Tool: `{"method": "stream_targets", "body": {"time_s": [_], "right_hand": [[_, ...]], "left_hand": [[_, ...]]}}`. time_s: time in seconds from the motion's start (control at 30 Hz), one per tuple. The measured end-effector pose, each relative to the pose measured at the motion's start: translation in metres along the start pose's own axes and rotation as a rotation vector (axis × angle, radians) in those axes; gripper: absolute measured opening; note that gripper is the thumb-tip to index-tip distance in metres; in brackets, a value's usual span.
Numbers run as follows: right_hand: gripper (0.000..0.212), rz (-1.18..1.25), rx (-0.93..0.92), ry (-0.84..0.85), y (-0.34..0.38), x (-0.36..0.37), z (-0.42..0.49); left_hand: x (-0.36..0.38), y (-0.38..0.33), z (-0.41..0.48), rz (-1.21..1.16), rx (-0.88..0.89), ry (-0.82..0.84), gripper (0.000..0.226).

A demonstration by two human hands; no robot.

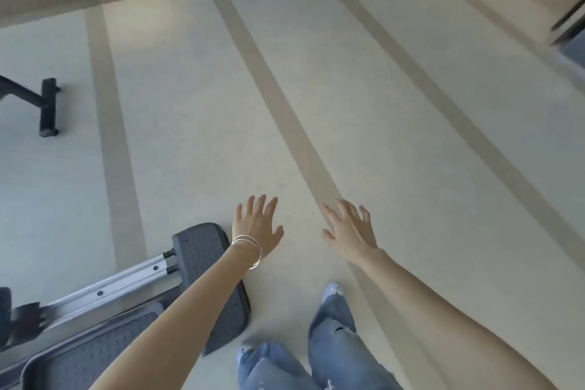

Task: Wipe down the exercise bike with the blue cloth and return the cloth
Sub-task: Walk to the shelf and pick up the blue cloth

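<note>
Head view: my left hand (258, 228) and right hand (349, 231) are both spread and empty over the pale striped floor (380, 104), with no blue cloth in sight. What I take for the grey ribbed-footplate exercise bike (198, 248) lies low-left, its silver rail (110, 285) running leftward, and my left hand is the nearer

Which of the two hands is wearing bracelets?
The left hand: thin silver bangles circle its wrist. The right hand has a bare wrist. Both hands are spread open over the floor and hold nothing.
</note>
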State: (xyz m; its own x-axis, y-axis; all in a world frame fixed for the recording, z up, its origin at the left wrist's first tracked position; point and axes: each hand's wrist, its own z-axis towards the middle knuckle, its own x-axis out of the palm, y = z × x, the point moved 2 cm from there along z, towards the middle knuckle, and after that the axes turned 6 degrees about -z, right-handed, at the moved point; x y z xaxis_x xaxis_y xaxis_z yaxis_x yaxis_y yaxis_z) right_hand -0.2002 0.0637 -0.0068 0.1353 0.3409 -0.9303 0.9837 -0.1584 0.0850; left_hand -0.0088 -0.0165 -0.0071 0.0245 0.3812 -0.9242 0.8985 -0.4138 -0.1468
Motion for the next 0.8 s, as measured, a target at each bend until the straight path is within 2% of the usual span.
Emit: {"method": "stream_targets", "body": {"time_s": [0.13,0.33,0.57,0.8], "right_hand": [[0.052,0.006,0.102,-0.015,-0.075,-0.011,-0.007],[0.05,0.092,0.291,-0.013,-0.185,-0.033,-0.022],[0.051,0.177,0.478,-0.026,-0.259,-0.053,-0.027],[0.05,0.229,0.642,-0.056,-0.324,-0.071,0.011]], "left_hand": [[-0.009,-0.076,0.038,-0.035,0.09,0.039,0.066],[-0.036,-0.187,0.101,0.055,0.276,0.057,0.066],[-0.061,-0.281,0.163,0.155,0.493,0.03,0.066],[-0.078,-0.353,0.237,0.224,0.658,0.053,0.065]]}}
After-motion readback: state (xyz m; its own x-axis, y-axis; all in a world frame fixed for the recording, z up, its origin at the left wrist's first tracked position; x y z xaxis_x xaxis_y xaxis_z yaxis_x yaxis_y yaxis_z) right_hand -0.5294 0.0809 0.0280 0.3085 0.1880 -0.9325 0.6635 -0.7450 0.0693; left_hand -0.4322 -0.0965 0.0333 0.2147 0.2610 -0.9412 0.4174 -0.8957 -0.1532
